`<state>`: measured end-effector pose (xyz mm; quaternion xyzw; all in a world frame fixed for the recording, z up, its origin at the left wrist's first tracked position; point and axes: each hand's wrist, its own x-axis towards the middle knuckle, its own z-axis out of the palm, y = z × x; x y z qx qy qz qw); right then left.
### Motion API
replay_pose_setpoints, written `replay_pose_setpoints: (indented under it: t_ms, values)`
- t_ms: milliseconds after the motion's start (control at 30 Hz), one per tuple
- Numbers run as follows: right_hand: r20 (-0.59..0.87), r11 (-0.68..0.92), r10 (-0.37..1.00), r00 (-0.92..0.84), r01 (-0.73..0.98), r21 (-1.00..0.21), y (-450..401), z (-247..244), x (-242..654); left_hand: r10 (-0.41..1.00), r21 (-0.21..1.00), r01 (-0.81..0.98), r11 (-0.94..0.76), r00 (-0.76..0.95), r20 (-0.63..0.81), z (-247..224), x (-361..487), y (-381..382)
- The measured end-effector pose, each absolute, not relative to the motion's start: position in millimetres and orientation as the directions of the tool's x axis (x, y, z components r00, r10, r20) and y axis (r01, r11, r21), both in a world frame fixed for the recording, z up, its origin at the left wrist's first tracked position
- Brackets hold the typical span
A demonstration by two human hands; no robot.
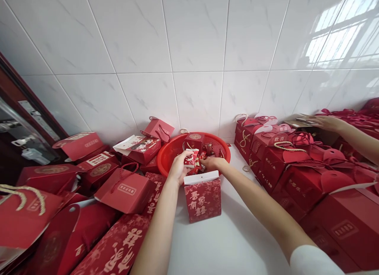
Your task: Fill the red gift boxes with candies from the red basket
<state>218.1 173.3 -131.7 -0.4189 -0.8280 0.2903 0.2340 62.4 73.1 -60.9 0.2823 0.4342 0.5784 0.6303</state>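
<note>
My left hand (178, 167) is closed on a small red and white wrapped candy (190, 158), held over the near side of a red plastic basket (164, 159). My right hand (213, 163) reaches into the same basket, its bent fingers among red wrapped candies (209, 149); what they grip is partly hidden. A small red box (194, 140) also lies in the basket. Just below both hands, a red gift box (203, 200) with pale Chinese characters stands upright, its white inner flap raised at the top. Its inside cannot be seen.
Red gift boxes (127, 188) with cord handles are heaped on the left. Several closed ones (314, 184) stand in rows on the right. Another person's hand (330, 123) reaches over them. A tiled wall (198, 97) backs the white table (207, 247).
</note>
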Motion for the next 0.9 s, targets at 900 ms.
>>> replay_pose_setpoints:
  t_ms: [900]
  values:
    - [0.224, 0.178, 0.945, -0.239, -0.2, -0.964, 129.4, -82.3, 229.9, 0.976, 0.79, -0.613, 0.02, -0.159, -0.147, -64.3, 62.0, 73.4]
